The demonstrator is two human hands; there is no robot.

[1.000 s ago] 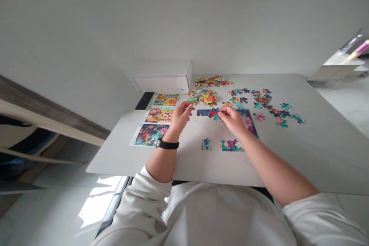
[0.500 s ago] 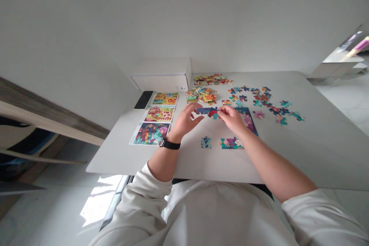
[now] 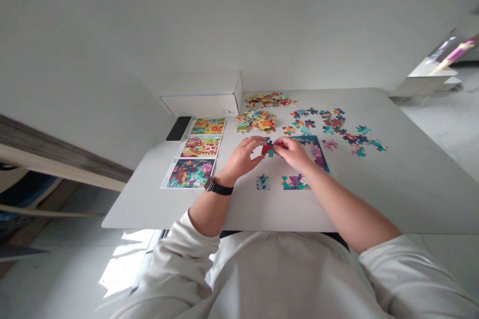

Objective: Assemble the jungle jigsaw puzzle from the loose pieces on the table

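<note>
Pinching red-teal piece (image 3: 268, 151) in right hand (image 3: 295, 152), left of partial puzzle (image 3: 321, 157), with left hand (image 3: 243, 157) parted beside. Probably fitting; next, align precisely.

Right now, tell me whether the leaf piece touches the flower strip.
Apart: the head view shows white tabletop between the leaf piece and flower strip.

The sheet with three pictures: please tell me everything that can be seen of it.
The sheet looks like thin paper or card with white margins. Its three pictures form a column: orange lion-like animal in the far one, red barn and spotted cow in the middle, dark flowery scene in the near one. It lies flat, face up, on the left side of the table. The phone is beside its far left corner; contact is unclear. The watch overlaps its near right corner in view.
</note>
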